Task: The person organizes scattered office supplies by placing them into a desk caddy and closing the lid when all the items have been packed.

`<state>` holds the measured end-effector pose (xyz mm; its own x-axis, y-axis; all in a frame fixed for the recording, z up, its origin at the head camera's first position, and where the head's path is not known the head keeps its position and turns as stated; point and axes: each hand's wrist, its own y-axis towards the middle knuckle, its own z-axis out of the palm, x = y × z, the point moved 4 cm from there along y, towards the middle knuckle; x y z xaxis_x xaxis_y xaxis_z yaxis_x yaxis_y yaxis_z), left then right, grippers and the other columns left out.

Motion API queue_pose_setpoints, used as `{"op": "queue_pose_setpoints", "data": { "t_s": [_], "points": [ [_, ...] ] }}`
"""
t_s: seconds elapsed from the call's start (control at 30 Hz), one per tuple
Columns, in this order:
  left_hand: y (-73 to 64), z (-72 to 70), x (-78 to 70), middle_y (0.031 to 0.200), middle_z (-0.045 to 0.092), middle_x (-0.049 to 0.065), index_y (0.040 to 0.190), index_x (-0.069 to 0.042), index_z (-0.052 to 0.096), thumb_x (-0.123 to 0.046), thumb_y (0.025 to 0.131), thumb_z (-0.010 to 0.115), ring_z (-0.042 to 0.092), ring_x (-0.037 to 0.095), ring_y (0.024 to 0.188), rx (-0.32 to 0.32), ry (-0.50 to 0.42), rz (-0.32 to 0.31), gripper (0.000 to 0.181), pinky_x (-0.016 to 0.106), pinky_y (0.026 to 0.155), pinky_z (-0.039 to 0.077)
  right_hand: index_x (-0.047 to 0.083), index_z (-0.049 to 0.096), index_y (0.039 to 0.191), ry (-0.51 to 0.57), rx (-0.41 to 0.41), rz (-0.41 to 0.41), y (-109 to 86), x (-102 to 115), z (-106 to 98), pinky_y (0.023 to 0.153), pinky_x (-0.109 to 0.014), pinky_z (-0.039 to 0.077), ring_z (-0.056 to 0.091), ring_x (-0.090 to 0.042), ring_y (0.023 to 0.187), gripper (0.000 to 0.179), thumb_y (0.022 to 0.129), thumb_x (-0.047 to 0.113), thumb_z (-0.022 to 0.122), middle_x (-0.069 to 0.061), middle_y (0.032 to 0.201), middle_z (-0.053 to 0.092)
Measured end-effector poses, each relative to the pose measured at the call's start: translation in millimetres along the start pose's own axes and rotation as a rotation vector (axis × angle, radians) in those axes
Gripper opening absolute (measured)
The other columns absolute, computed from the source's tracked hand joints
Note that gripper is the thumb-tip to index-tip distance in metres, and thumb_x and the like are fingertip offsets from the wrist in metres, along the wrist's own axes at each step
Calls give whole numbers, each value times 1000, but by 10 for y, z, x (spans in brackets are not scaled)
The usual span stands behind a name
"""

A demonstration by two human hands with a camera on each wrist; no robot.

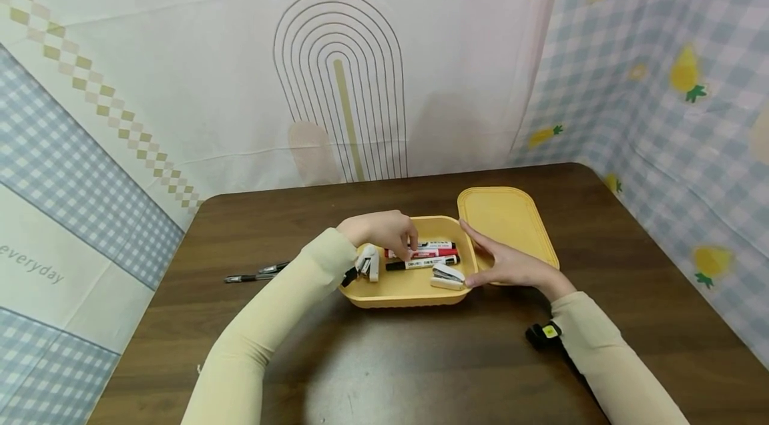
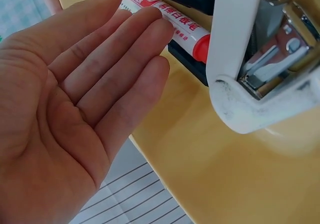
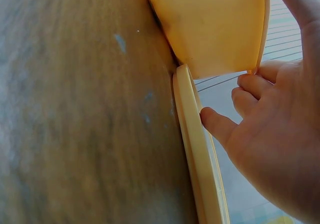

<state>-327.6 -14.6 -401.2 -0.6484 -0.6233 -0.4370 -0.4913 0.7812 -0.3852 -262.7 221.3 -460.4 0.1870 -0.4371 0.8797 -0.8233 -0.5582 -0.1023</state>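
Observation:
In the head view my left hand (image 1: pixel 387 231) reaches down into a yellow box (image 1: pixel 408 301), its fingertips over a red marker (image 1: pixel 447 253). The left wrist view shows its fingers loosely extended beside the marker, with nothing between them and the thumb. My right hand (image 1: pixel 510 265) spans the box's right end, thumb at the front corner and forefinger at the back corner of the rim. Black-and-white markers (image 1: pixel 422 263) lie on either side of the red one. One white stapler (image 1: pixel 371 263) stands at the box's left, another stapler (image 1: pixel 447 277) lies at front right.
A yellow lid (image 1: pixel 504 215) lies on the brown table (image 1: pixel 384 371) right beside the box, partly under my right hand. Pens (image 1: pixel 243 277) lie left of the box, partly behind my left sleeve. A patterned cloth (image 1: pixel 228 91) hangs behind the table.

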Motion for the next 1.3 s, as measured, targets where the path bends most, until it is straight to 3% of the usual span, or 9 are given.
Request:
{"op": "queue_pose_setpoints", "data": {
  "t_s": [0.2, 0.33, 0.53, 0.67, 0.9, 1.03, 1.17, 1.3],
  "points": [
    [-31, -53, -9, 96, 73, -4, 114, -12, 75, -18, 92, 74, 66, 7, 83, -31, 46, 7, 22, 27, 78, 53, 31, 3, 163, -3, -9, 2, -4, -23, 2, 116, -57, 19, 16, -32, 150, 115, 83, 31, 85, -14, 167, 7],
    [-81, -113, 5, 104, 74, -1, 120, -9, 72, -18, 93, 74, 68, 8, 92, -57, 36, 29, 28, 28, 85, 53, 27, 3, 164, -17, -3, 3, 8, -6, -7, 116, -59, 18, 16, -35, 150, 115, 83, 32, 84, -16, 167, 7],
    [-186, -244, 50, 103, 74, -2, 123, -5, 70, -16, 95, 71, 68, 9, 95, -151, 33, 89, 30, 28, 87, 52, 24, 3, 164, -2, -9, -4, 24, -8, -11, 116, -58, 20, 19, -34, 149, 116, 82, 30, 85, -15, 167, 9],
    [-269, -321, 85, 110, 74, 4, 123, -4, 70, -17, 95, 71, 68, 9, 98, -207, 8, 118, 31, 27, 89, 52, 24, 3, 164, 6, -7, -4, 5, -10, -2, 116, -58, 20, 18, -33, 149, 117, 82, 30, 86, -15, 167, 9],
    [-423, -473, 152, 115, 72, 2, 120, -10, 72, -17, 95, 72, 68, 8, 101, -316, -67, 94, 27, 24, 90, 52, 26, 4, 164, -4, -16, -10, -2, -7, -16, 116, -59, 18, 17, -34, 149, 116, 82, 29, 86, -15, 167, 9],
    [-513, -536, 175, 117, 71, -2, 122, -12, 71, -18, 95, 72, 67, 7, 104, -346, -78, 71, 28, 24, 92, 51, 25, 4, 164, -10, -13, -18, 1, -20, -20, 115, -60, 20, 17, -35, 149, 116, 82, 29, 86, -15, 167, 8],
    [-585, -576, 211, 118, 70, -2, 123, -13, 70, -20, 95, 71, 67, 11, 108, -373, -78, 57, 29, 26, 94, 51, 32, 4, 163, 2, -10, -25, 1, -19, -13, 115, -59, 20, 17, -33, 149, 115, 82, 29, 86, -15, 167, 9],
    [-647, -594, 243, 121, 70, -1, 124, -12, 69, -20, 96, 70, 66, 15, 112, -390, -84, 60, 30, 28, 96, 50, 28, 4, 163, 2, -8, -27, 9, -13, 2, 115, -58, 20, 18, -33, 149, 116, 82, 28, 86, -16, 167, 10]
  ]
}}
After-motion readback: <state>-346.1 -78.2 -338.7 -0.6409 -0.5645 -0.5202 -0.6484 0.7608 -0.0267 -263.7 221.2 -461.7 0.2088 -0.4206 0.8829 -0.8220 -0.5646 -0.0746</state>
